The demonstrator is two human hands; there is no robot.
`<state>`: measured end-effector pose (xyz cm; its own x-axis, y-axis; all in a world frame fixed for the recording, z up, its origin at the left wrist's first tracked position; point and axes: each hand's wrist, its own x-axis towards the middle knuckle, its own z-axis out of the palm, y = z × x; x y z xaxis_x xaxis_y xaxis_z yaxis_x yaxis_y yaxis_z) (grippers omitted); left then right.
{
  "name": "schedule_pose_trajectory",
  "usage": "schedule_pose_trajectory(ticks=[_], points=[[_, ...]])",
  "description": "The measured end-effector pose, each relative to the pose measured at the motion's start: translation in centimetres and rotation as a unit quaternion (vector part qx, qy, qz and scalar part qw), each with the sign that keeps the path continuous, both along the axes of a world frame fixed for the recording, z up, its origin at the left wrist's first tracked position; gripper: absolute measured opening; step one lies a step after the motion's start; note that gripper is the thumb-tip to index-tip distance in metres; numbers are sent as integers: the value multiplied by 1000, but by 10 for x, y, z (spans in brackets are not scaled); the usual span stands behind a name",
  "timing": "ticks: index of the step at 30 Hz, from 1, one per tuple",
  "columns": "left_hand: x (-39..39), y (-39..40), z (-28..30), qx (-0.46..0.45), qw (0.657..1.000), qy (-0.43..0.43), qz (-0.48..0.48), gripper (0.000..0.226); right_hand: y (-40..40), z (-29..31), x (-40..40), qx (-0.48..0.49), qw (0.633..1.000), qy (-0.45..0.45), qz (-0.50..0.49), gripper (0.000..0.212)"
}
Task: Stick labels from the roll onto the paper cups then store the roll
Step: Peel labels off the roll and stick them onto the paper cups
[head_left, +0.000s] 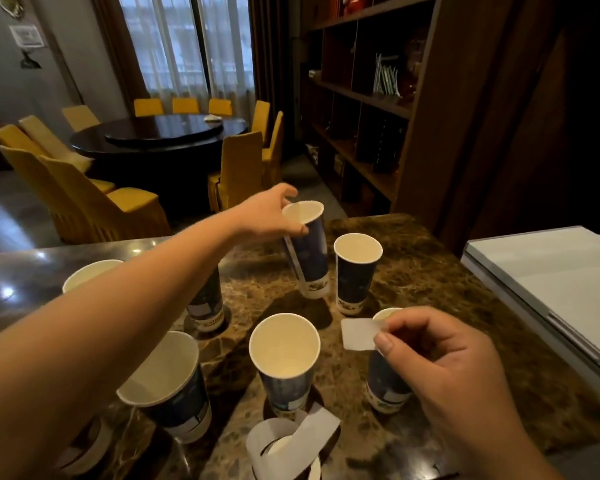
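Several dark blue paper cups stand on a brown marble counter [413, 271]. My left hand [271, 216] reaches across to the far side and grips the rim of a tilted cup [309, 254]. An upright cup [355, 271] stands just right of it. My right hand [440, 355] pinches a white label [357, 334] between thumb and forefinger, held above a near-right cup [385, 386] that the hand partly hides. The label roll [284, 445] lies at the counter's near edge with a loose strip of backing curling up. A middle cup [284, 358] stands behind the roll.
More cups stand at left: one tilted near my forearm [170, 386], one behind the arm [207, 303], one at far left [90, 273]. A white flat box [551, 282] sits at right. Another roll [84, 448] lies under my left arm. Yellow chairs, a round table and shelves stand beyond.
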<state>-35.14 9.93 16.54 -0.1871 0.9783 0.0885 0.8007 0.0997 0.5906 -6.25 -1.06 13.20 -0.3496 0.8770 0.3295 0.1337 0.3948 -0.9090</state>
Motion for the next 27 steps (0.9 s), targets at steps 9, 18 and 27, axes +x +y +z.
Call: schedule_pose_trajectory(ticks=[9,18,27], points=[[52,-95,105,88,943,-306,-102,63,17,60,-12,11,972,234,21,30],[101,-152,48,63,831,-552,-19,35,-21,24,-36,-27,981,191,23,47],[141,-180,-7,30,800,-598,-46,37,-30,17,-22,-70,960,270,3,48]])
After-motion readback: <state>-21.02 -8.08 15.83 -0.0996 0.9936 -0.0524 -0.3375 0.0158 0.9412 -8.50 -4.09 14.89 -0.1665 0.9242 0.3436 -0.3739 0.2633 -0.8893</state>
